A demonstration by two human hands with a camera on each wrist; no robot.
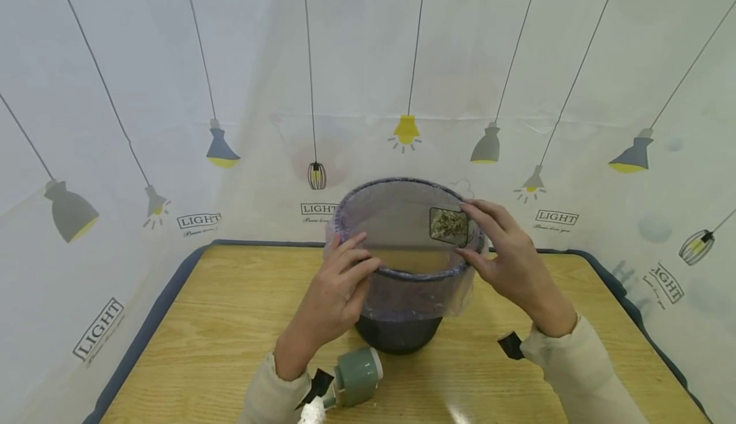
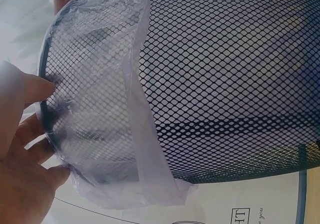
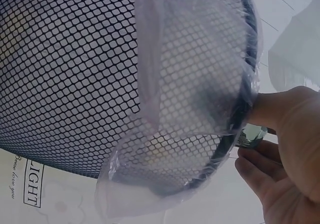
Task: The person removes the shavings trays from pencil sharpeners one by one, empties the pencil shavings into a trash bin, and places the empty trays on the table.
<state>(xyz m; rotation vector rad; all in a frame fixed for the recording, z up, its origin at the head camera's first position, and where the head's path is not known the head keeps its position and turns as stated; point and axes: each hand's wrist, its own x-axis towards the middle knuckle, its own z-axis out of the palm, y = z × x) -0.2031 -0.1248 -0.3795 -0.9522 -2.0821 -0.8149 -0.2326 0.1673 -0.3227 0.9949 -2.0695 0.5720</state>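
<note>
A black mesh wastebasket point(image 1: 399, 334) stands upright on the table. A translucent purple bin liner point(image 1: 414, 296) is folded over its rim and hangs down the outside. My left hand point(image 1: 333, 283) grips the near left of the rim, fingers over the edge; in the left wrist view its thumb point(image 2: 40, 88) lies outside against the liner. Over the right side of the opening, my right hand point(image 1: 512, 261) pinches a small squarish piece point(image 1: 449, 227) between thumb and fingers. This piece has a dark edge and mottled green contents; part of it point(image 3: 251, 135) shows behind the rim in the right wrist view.
A green cylinder with a white rim point(image 1: 359, 376) lies on the wooden table point(image 1: 230, 309) by the left wrist, with a fluffy white thing point(image 1: 313, 411) beside it. A pale sheet printed with lamps point(image 1: 368, 60) rises behind the table.
</note>
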